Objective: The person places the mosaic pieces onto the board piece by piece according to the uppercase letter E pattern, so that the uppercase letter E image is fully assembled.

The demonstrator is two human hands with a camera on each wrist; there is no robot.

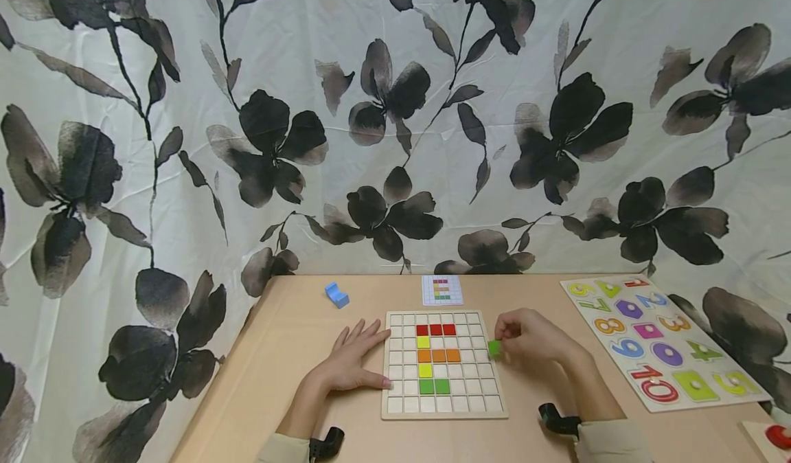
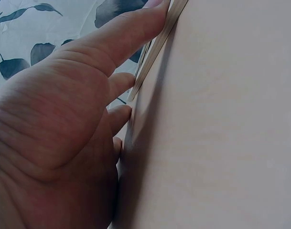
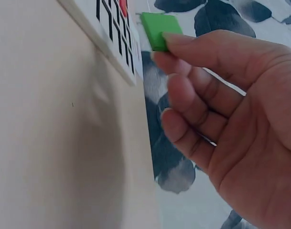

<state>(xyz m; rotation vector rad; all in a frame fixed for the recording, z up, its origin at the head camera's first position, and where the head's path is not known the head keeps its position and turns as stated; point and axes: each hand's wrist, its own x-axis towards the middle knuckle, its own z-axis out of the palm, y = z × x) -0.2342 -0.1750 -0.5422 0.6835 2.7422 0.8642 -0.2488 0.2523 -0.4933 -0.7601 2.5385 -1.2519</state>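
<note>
A white grid board point(image 1: 402, 404) with a wooden rim lies in the middle of the table. Red tiles point(image 1: 435, 330), yellow tiles point(image 1: 423, 342), orange tiles point(image 1: 439, 356) and two green tiles point(image 1: 434, 386) sit in its cells. My left hand point(image 1: 352, 360) rests at the board's left edge, fingers spread and thumb touching the rim. Beyond the board's right edge, my right hand point(image 1: 528, 336) pinches a green square tile point(image 3: 159, 29) between thumb and index finger. The right wrist view shows this tile raised above the table.
Behind the board lies a small pattern card point(image 1: 442, 290) with a colored figure. A blue block point(image 1: 336, 295) stands at the back left. On the right is a number puzzle board point(image 1: 664, 343); a red piece point(image 1: 780, 437) shows at the lower right corner. A floral curtain point(image 1: 395, 119) hangs behind the table.
</note>
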